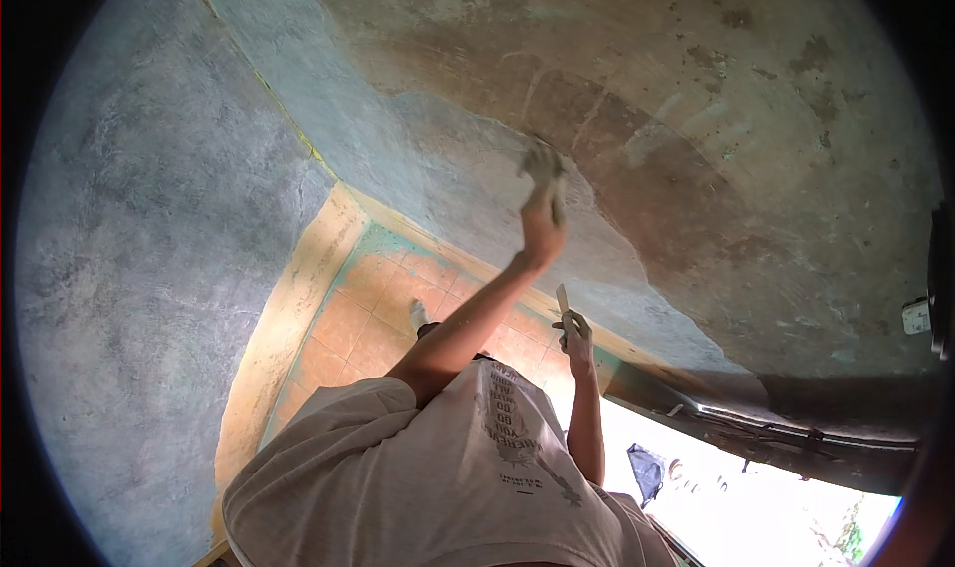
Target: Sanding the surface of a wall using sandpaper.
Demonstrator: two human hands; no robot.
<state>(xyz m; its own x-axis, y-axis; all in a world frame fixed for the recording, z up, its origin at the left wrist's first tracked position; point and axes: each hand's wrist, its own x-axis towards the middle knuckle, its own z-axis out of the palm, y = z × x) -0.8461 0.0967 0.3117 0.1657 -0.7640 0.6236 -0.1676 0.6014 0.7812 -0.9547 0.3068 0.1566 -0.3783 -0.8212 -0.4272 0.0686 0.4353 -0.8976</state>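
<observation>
My left hand [543, 175] is raised against the wall [477, 145], at the ragged edge between a smooth grey skim-coated area and bare brown plaster. It is blurred, and whether it holds something flat cannot be told. Lower and to the right, my right hand [576, 336] is closed around a thin, pale flat-bladed tool [562, 298], whose end points up, away from my body. This hand is apart from the wall surface. The brown part of the wall [656, 186] shows faint curved streaks and darker patches.
Another grey mottled wall [149, 216] meets this one in a corner at the left. Below are orange floor tiles [365, 306] with teal stains. A white switch or socket box [915, 317] is at the far right, above a dark frame [791, 433] beside a bright opening.
</observation>
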